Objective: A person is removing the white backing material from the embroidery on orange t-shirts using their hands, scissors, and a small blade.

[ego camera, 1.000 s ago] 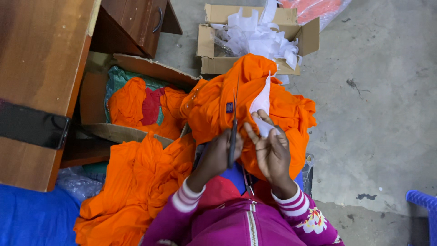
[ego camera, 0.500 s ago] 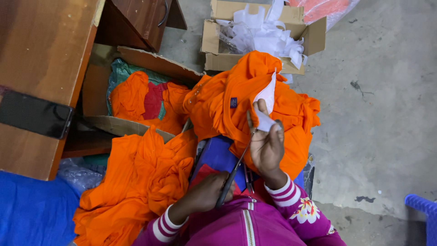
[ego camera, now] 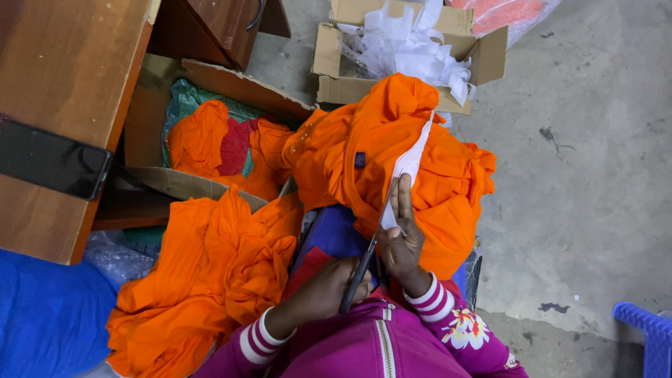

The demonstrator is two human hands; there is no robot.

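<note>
An orange garment (ego camera: 350, 133) lies heaped over my lap. A white strip (ego camera: 410, 162) runs down its front. My right hand (ego camera: 400, 241) pinches the lower end of that strip, fingers pointing up along it. My left hand (ego camera: 325, 288) rests low near my magenta jacket and grips dark scissors (ego camera: 360, 269), whose blades point up toward my right hand. Whether the blades are apart I cannot tell.
A pile of orange garments (ego camera: 203, 280) lies to my left. Behind it, an open cardboard box (ego camera: 150, 112) holds more orange and red cloth. Another box (ego camera: 329, 66) with white scraps stands ahead. A wooden desk (ego camera: 63, 84) carries a dark phone (ego camera: 52, 159). A blue stool (ego camera: 647, 329) is at right.
My left hand has drawn the scissors back from the garment down toward my lap. My right hand has kept hold of the white strip.
</note>
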